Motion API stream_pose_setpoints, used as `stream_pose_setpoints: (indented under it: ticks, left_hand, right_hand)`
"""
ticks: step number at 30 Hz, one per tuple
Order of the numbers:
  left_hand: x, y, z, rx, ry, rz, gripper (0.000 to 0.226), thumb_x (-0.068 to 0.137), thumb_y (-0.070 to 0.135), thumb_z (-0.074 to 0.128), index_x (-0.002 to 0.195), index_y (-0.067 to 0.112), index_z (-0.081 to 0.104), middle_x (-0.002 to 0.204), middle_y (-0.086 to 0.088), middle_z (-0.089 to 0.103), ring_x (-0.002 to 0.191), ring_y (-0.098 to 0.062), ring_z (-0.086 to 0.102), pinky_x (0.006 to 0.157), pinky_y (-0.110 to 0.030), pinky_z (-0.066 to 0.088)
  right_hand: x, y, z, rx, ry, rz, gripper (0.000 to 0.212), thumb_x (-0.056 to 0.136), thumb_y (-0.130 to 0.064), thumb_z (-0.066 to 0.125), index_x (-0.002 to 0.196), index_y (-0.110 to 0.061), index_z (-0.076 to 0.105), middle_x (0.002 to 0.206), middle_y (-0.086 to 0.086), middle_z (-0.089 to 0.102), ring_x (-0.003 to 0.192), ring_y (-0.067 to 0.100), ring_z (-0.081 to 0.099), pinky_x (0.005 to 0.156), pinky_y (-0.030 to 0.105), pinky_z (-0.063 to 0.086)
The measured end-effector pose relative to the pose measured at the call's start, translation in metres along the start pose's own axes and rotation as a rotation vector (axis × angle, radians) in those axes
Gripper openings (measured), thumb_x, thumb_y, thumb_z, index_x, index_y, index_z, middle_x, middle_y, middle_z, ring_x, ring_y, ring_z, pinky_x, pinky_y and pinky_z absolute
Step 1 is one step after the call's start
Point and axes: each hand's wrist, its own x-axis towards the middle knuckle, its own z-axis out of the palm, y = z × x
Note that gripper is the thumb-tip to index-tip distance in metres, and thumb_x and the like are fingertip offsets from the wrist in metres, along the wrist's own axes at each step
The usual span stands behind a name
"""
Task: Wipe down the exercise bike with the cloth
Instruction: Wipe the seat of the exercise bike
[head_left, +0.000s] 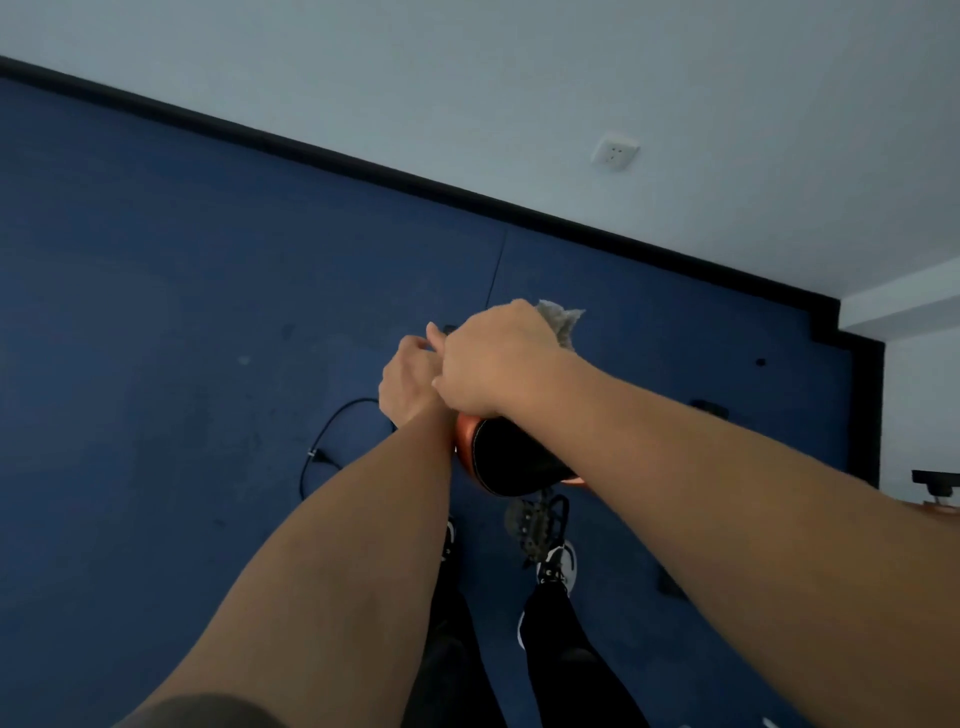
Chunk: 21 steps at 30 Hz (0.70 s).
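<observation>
Both my arms reach forward over the exercise bike, most of which is hidden beneath them. Its black saddle (511, 457) with an orange edge shows under my right wrist, and a black pedal (537, 519) shows below the saddle. My right hand (493, 358) is closed on a pale grey cloth (561, 319), whose crumpled end sticks out beyond the knuckles. My left hand (408, 376) is curled shut just left of it, touching the right hand; what it grips is hidden.
Blue carpet (208, 312) covers the floor up to a black skirting (363, 166) and a white wall with a socket (615, 151). A black cable (324, 441) lies on the floor at left. My legs and shoes (558, 566) stand below the saddle.
</observation>
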Motion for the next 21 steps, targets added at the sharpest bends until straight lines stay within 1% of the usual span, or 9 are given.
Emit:
stream_pose_setpoints:
  ticks: [1,3,5,6,10,13,16,19,21]
  left_hand:
    - [0.001,0.000,0.000,-0.003,0.005,-0.002,0.040,0.096,0.058,0.033,0.092,0.024,0.056,0.080,0.003,0.060,0.078,-0.022,0.056,0.073,-0.038,0.047]
    - [0.001,0.000,0.001,-0.007,0.036,-0.005,0.044,0.093,0.060,0.033,0.093,0.025,0.060,0.082,0.002,0.065,0.076,-0.021,0.058,0.072,-0.039,0.049]
    - [-0.001,0.001,0.000,-0.029,0.036,0.009,0.050,0.093,0.061,0.028,0.096,0.025,0.062,0.082,0.004,0.062,0.078,-0.021,0.057,0.072,-0.038,0.046]
    - [-0.002,0.002,-0.001,-0.037,0.029,0.023,0.051,0.093,0.061,0.027,0.099,0.024,0.063,0.082,0.004,0.060,0.079,-0.020,0.055,0.071,-0.038,0.044]
    - [-0.006,0.003,-0.003,-0.042,0.029,0.051,0.055,0.094,0.061,0.025,0.104,0.023,0.063,0.085,0.004,0.061,0.079,-0.018,0.055,0.072,-0.037,0.043]
    - [-0.007,0.000,0.001,-0.027,0.036,0.059,0.058,0.093,0.062,0.022,0.105,0.023,0.063,0.093,0.000,0.067,0.083,-0.020,0.058,0.075,-0.039,0.045]
    - [-0.006,0.000,0.004,0.008,0.046,0.080,0.058,0.095,0.059,0.023,0.112,0.020,0.063,0.106,-0.007,0.068,0.098,-0.028,0.060,0.077,-0.039,0.037]
    - [-0.003,0.000,0.004,0.034,0.038,0.089,0.057,0.096,0.056,0.025,0.118,0.018,0.062,0.115,-0.010,0.065,0.109,-0.032,0.057,0.079,-0.040,0.034]
    - [-0.002,-0.001,0.004,0.037,0.039,0.090,0.058,0.096,0.056,0.025,0.117,0.018,0.063,0.114,-0.011,0.065,0.107,-0.032,0.058,0.079,-0.041,0.036]
  right_hand:
    - [-0.007,-0.005,0.003,-0.040,0.025,-0.047,0.052,0.102,-0.041,0.031,0.146,-0.019,0.047,0.122,0.005,0.066,0.107,0.027,0.060,0.091,0.045,0.035]
    - [-0.025,-0.015,0.017,-0.042,0.132,-0.118,0.046,0.102,-0.035,0.034,0.134,-0.014,0.060,0.130,0.011,0.065,0.117,0.029,0.058,0.107,0.047,0.029]
    - [-0.044,-0.022,0.038,0.009,0.277,-0.175,0.038,0.101,-0.030,0.037,0.111,-0.016,0.071,0.115,0.011,0.072,0.114,0.028,0.060,0.115,0.047,0.022]
    - [-0.051,-0.025,0.051,0.058,0.334,-0.190,0.036,0.100,-0.028,0.038,0.108,-0.016,0.071,0.109,0.008,0.074,0.112,0.027,0.061,0.117,0.046,0.021]
    - [-0.076,-0.022,0.088,0.278,0.519,-0.183,0.042,0.100,-0.030,0.044,0.135,-0.013,0.061,0.141,0.011,0.059,0.136,0.026,0.049,0.122,0.045,0.023]
    - [-0.091,-0.011,0.099,0.301,0.539,-0.119,0.052,0.102,-0.040,0.042,0.149,-0.018,0.047,0.158,0.008,0.041,0.150,0.021,0.030,0.122,0.049,0.021]
    - [-0.106,0.005,0.113,0.291,0.505,0.017,0.061,0.101,-0.053,0.039,0.155,-0.026,0.033,0.164,0.003,0.027,0.154,0.025,0.017,0.121,0.057,0.018]
    - [-0.122,0.025,0.129,0.276,0.459,0.221,0.065,0.101,-0.061,0.028,0.158,-0.029,0.026,0.165,0.009,0.023,0.152,0.033,0.022,0.118,0.059,0.021]
    - [-0.130,0.041,0.138,0.279,0.407,0.342,0.069,0.100,-0.064,0.020,0.158,-0.027,0.024,0.159,0.013,0.037,0.142,0.034,0.040,0.111,0.053,0.034]
